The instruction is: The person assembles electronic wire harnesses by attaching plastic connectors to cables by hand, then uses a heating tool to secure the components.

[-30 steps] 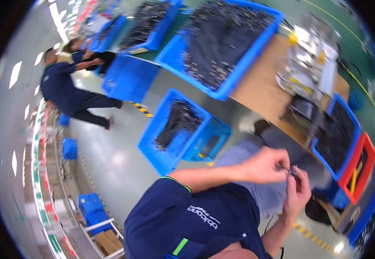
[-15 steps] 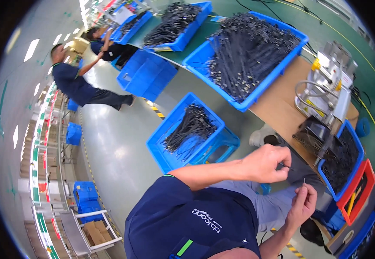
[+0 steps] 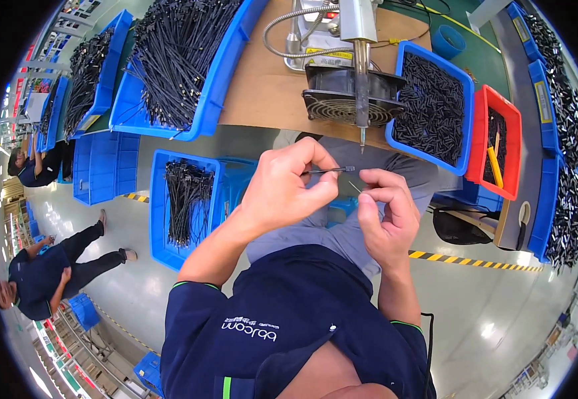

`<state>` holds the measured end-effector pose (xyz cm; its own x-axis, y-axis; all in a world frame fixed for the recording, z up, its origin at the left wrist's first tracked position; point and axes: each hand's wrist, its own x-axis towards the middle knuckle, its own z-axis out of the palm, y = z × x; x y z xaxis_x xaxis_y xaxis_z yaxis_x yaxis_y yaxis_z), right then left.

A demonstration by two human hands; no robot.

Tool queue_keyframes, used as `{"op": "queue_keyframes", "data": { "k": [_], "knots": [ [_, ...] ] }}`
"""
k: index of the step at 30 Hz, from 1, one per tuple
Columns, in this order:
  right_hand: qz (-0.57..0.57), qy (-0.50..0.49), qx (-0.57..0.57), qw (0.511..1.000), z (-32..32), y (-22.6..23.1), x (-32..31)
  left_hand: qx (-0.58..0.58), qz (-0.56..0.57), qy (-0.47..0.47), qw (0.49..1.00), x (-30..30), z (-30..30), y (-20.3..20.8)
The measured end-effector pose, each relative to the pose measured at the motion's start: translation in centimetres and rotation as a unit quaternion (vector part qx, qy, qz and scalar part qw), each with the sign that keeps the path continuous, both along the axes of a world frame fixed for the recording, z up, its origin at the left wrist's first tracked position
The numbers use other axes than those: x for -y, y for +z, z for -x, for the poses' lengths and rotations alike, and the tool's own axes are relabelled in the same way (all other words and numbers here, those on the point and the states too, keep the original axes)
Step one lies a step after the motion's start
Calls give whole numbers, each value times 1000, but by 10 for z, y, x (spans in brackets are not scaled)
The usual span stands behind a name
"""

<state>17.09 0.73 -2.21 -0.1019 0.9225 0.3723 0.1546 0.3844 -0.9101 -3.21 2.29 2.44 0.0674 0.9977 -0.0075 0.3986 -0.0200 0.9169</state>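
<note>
In front of my lap, my left hand point(image 3: 292, 186) pinches a thin black cable between thumb and forefinger. The cable's dark end piece point(image 3: 349, 169) sticks out to the right, toward my other hand. My right hand point(image 3: 390, 216) has its thumb and forefinger closed on a thin, pale, pin-like piece point(image 3: 355, 187) that points up and left, just below the cable end. The two hands are apart by a small gap. Above that gap, a soldering iron point(image 3: 362, 100) points its narrow tip down, mounted at the bench edge.
A black fan point(image 3: 349, 100) stands behind the iron. On the bench are a blue bin of short black tubes point(image 3: 428, 110), a red bin point(image 3: 510, 143) with a yellow tool, and a blue crate of black cables point(image 3: 205, 110). Another cable crate point(image 3: 159, 233) sits lower left. A person point(image 3: 42, 279) stands further off.
My view has swung right, bringing the iron and bins to the centre. Both hands keep their pinches; the cable's end piece now shows plainly between them. The person in the background is walking.
</note>
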Motion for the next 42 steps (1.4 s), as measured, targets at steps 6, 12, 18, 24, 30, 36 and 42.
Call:
{"op": "queue_keyframes", "data": {
  "k": [6,12,18,24,30,36,42],
  "knots": [
    [-45,-12,33,998,2,4,-3,-15,-11,-12,1000,3,-9,3],
    [-70,-36,39,996,3,3,-6,-18,-12,-13,1000,-2,-14,4],
    [-82,-56,46,994,4,6,-9,-17,-19,-21,999,-5,-16,5],
    [-91,-67,51,992,3,7,-12,-28,-16,-14,999,-8,-19,11],
    [-99,-70,46,992,6,10,-14,-41,-25,-1,999,-9,-21,17],
    [-104,-87,46,990,6,10,-16,-50,-35,-3,998,-13,-24,19],
    [-92,-87,44,991,8,12,-21,-42,-39,8,998,-19,-24,19]
  ]
}}
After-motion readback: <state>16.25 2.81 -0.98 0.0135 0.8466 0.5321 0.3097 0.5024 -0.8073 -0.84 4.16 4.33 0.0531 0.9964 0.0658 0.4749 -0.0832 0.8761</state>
